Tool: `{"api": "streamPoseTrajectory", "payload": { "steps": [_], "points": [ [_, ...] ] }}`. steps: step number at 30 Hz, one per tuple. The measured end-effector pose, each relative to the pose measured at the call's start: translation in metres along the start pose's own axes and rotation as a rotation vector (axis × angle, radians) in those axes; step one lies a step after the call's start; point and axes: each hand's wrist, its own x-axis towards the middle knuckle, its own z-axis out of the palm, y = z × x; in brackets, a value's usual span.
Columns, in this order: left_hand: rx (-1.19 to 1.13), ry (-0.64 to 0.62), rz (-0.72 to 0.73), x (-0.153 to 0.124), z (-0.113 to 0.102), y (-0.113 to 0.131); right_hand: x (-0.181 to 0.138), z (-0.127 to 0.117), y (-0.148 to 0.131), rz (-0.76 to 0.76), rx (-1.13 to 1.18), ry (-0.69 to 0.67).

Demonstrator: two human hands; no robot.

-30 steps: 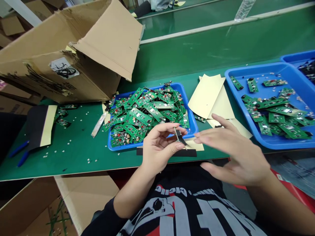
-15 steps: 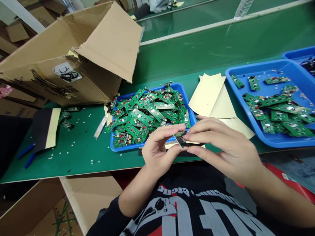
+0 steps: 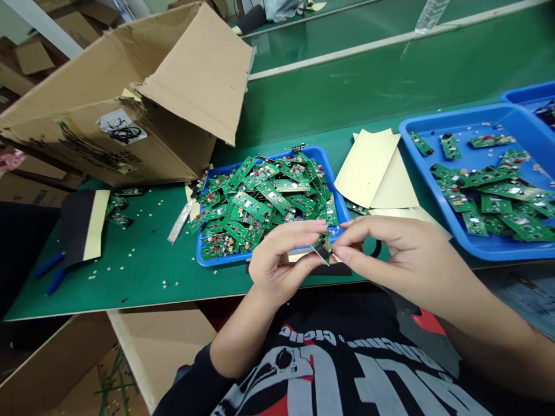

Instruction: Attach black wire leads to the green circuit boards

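Observation:
Before my chest, my left hand (image 3: pixel 281 263) holds a small green circuit board (image 3: pixel 323 249) between thumb and fingers, tilted, with a dark part on its face. My right hand (image 3: pixel 394 254) is closed in a pinch at the board's right edge. A thin black strip (image 3: pixel 376 248) curls out behind its fingers; the fingertips hide its other end. Just beyond both hands lies a blue tray (image 3: pixel 200 254) heaped with green circuit boards (image 3: pixel 260 202). Along the bench edge under my hands runs a flat black piece (image 3: pixel 299 278), partly covered.
Another blue tray (image 3: pixel 468 249) with circuit boards is at the right, beside pale yellow sheets (image 3: pixel 368 167). An open cardboard box (image 3: pixel 173 133) stands back left. Blue-handled tool (image 3: pixel 54 277), black sheet (image 3: pixel 78 222) and white scraps lie left on the green bench (image 3: pixel 143 283). Another box (image 3: pixel 143 346) sits below.
My right fingers have drawn together into a tighter pinch at the board's edge. The black strip now curls behind them, where before it stretched out straighter. The left hand keeps its hold.

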Motion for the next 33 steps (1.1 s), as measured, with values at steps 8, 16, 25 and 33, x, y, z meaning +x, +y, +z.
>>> {"api": "streamPoseTrajectory", "payload": {
  "steps": [8,16,25,33],
  "points": [
    [0.028,-0.028,-0.021,-0.006,0.002,-0.001,0.002,0.009,0.001,-0.323,-0.323,0.189],
    [0.057,-0.126,-0.387,-0.004,0.003,0.02,0.004,0.02,0.015,-0.362,-0.456,0.281],
    [-0.323,-0.124,-0.883,0.014,-0.005,0.031,0.011,-0.002,0.019,-0.33,-0.39,0.052],
    [-0.341,-0.282,-1.007,0.022,-0.011,0.033,0.01,-0.015,0.017,-0.4,-0.53,0.051]
  ]
}}
